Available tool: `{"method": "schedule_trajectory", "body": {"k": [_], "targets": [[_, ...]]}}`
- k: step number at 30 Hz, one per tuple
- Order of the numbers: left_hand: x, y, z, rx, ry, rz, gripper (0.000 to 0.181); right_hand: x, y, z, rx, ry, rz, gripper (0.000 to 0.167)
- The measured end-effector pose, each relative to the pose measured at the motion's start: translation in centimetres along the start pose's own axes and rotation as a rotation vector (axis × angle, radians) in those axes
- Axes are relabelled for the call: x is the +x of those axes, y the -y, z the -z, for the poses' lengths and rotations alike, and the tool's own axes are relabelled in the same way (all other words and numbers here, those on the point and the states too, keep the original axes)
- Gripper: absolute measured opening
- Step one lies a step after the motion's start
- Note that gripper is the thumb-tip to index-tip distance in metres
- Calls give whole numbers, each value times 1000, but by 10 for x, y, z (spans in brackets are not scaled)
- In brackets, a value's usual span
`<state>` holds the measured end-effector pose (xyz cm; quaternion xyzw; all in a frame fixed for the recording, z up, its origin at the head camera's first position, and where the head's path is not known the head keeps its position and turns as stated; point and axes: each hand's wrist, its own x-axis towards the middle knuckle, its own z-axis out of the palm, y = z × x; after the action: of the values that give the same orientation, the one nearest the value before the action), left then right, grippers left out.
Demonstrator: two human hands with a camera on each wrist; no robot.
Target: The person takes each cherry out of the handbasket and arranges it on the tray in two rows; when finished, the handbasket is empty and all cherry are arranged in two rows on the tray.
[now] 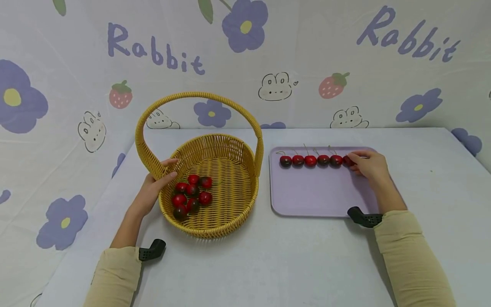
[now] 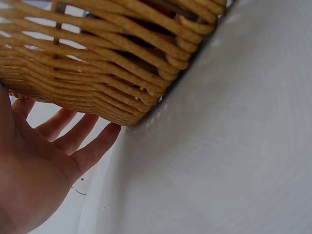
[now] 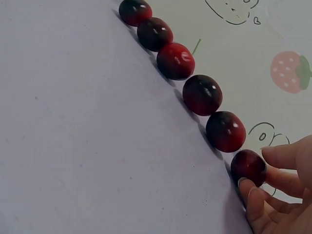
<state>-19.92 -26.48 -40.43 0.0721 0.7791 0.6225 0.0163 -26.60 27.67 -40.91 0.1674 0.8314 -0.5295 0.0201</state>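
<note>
- the right hand (image 1: 371, 166) pinches a dark red cherry (image 3: 248, 167) at the right end of a row.
- the left hand (image 1: 147, 194) grips the left rim of the wicker basket (image 1: 232, 185), fingers against its outer side.
- five more cherries (image 1: 310, 160) complete that row along the far edge of the lilac tray (image 1: 318, 192).
- loose cherries (image 1: 205, 198) cluster in the basket's left half.
- basket and tray stand side by side on the white counter (image 1: 287, 264).
</note>
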Motion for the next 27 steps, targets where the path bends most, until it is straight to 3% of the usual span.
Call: {"method": "schedule_trajectory", "body": {"k": [27], "targets": [[0, 1, 0, 10, -1, 10, 51, 0, 0, 0, -16, -17, -61, 46]]}}
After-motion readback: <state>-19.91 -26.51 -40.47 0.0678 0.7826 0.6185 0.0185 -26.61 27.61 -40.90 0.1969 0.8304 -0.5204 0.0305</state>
